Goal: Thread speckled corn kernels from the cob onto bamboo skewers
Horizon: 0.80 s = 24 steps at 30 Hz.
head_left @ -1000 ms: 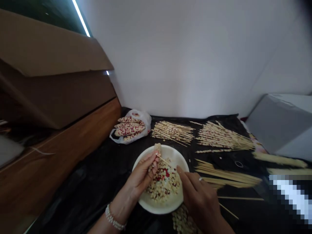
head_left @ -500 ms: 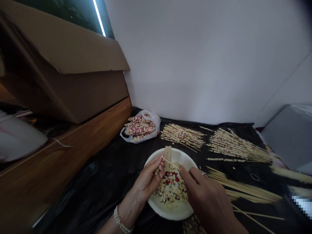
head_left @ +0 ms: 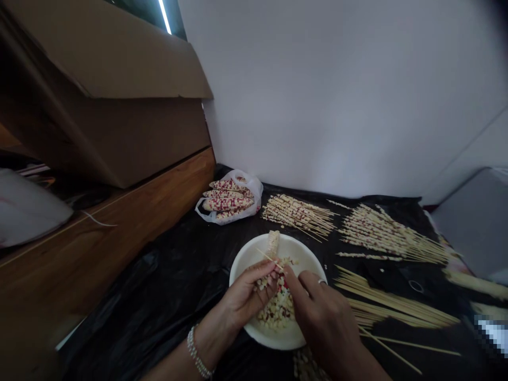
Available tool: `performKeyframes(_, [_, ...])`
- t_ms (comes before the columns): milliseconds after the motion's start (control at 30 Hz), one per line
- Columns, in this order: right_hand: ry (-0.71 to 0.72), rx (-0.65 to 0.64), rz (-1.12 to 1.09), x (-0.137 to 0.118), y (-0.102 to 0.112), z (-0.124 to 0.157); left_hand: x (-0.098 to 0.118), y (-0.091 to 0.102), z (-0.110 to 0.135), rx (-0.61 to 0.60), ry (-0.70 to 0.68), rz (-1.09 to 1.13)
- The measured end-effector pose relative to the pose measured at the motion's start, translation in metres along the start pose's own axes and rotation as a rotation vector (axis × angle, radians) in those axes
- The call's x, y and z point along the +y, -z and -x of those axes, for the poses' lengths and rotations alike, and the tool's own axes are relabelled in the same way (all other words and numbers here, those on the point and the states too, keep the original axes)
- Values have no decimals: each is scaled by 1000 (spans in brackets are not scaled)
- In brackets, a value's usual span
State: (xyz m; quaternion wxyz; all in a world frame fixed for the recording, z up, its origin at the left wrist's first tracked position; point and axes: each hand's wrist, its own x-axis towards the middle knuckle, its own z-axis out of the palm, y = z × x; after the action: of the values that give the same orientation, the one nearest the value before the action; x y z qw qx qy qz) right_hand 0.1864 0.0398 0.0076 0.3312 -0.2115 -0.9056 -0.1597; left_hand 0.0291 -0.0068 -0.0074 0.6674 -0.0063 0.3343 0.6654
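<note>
While both hands work over the bowl in the head view, the left hand pinches a thin stick between thumb and finger, its grip closed at the tips and the other fingers curled loosely about some kernels. The stick lies aslant above the bowl, one end pointing toward the far rim, the other running to the right hand. That hand has its fingertips drawn together just beside the left ones, over the middle of the bowl; whether they grip the stick or a kernel, I cannot tell. Loose corn covers part of the bowl's floor under the hands. A cob stands tilted at the bowl's far side, just beyond the left fingertips; its lower end is hidden. Behind the bowl and to its left, a plastic bag holds speckled ears. Beyond the bowl to its right lies a bundle of threaded skewers, and farther right a second bundle. Bare sticks fan out right of the bowl. More kernels lie at its near side, partly covered by the right hand. Black sheeting spreads beneath the bowl.
</note>
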Motion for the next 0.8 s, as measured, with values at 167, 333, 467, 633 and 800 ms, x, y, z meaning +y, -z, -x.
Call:
performKeyframes(167, [-83,-19,-65,-3,-8,1,-6,-1,3,-70,-5,-96])
performKeyframes(333, [-161,-20,-116,9,-17,0,3,-6,4,-33,80,-10])
performKeyframes(467, [-160,-21,-87,19,-24,13,12,-5,3,-51,104,4])
performKeyframes(633, [-148,16,-133,18,-32,37,14,-4,3,-31,-8,-63])
performKeyframes(800, [-123,39,-126,17,-33,47,15,-7,4,-2,-67,-87])
